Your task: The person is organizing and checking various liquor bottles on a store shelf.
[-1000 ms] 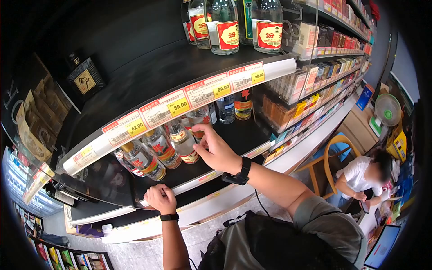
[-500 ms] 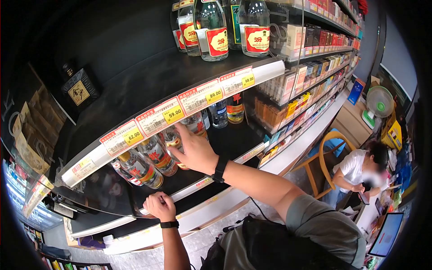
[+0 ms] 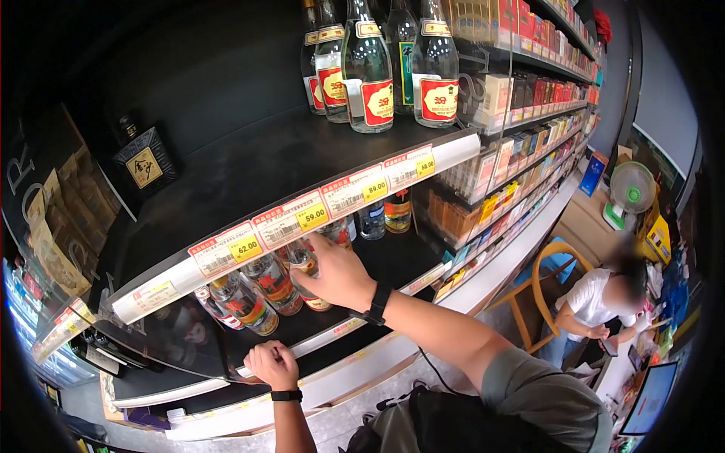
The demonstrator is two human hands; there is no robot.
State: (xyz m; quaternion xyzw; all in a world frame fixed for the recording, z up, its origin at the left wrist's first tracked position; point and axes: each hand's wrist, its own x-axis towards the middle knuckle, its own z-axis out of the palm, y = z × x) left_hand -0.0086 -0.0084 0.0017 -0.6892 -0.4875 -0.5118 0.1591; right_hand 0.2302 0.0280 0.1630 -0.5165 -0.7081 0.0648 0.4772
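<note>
Shop: shelf-edge price tags (image 3: 309,217), rows of glass bottles (image 3: 368,83), racks of small packaged boxes (image 3: 532,90).

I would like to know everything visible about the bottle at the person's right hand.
The bottle looks like clear glass, with a pale, patterned label high up and some red near the base. It stands on the lower shelf, behind the strip of price tags, which hides its top. The right hand covers much of its middle and seems to touch it; how firmly, I cannot tell. Other bottles stand beside it.
</note>
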